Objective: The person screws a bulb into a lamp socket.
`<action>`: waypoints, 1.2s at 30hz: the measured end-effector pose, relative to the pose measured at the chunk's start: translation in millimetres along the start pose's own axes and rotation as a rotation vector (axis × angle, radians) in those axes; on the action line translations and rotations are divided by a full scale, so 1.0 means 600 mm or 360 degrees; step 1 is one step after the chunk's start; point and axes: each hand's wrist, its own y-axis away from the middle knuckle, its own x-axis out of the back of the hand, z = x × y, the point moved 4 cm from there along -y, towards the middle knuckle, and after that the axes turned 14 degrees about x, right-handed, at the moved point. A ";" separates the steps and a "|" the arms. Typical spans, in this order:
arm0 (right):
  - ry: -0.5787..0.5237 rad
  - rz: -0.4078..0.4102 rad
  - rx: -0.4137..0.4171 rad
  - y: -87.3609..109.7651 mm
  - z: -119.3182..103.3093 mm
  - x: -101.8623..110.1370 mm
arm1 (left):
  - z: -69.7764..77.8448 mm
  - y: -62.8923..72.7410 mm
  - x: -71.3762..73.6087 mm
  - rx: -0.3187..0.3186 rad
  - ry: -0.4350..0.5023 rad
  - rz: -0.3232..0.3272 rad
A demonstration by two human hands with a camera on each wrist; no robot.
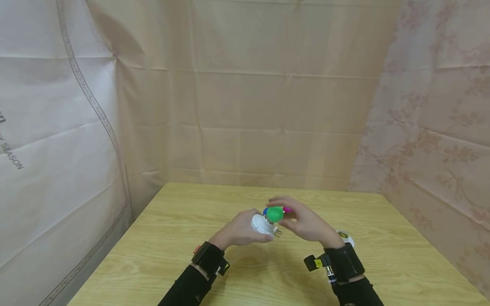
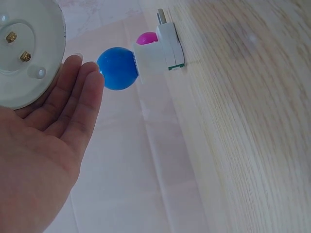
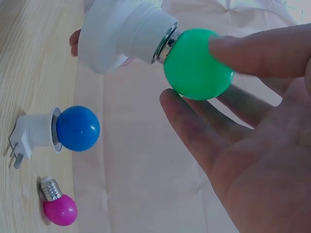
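Observation:
A white round lamp holder (image 1: 260,224) is gripped in my left hand (image 1: 243,227). Its flat back, with two brass screws, faces the camera in the left wrist view, beside my fingers (image 2: 80,97). My right hand (image 1: 306,221) holds a green bulb (image 3: 197,63) at the holder's mouth, thumb on one side and fingers on the other. Part of the bulb's metal screw base shows outside the white socket (image 3: 146,31). Beyond the hands, a blue bulb (image 3: 77,128) sits in a white plug-in socket (image 3: 39,130) on the table.
A pink bulb (image 3: 60,208) with a bare metal screw base lies near the plug-in socket. Another white lamp holder (image 1: 346,237) stands by my right wrist, partly hidden. Cloth sheets (image 1: 268,106) hang around the wooden table (image 1: 153,255).

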 end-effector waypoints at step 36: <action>0.0043 0.0045 -0.0088 -0.005 0.000 -0.003 | -0.001 -0.002 -0.004 -0.0004 0.0010 -0.0029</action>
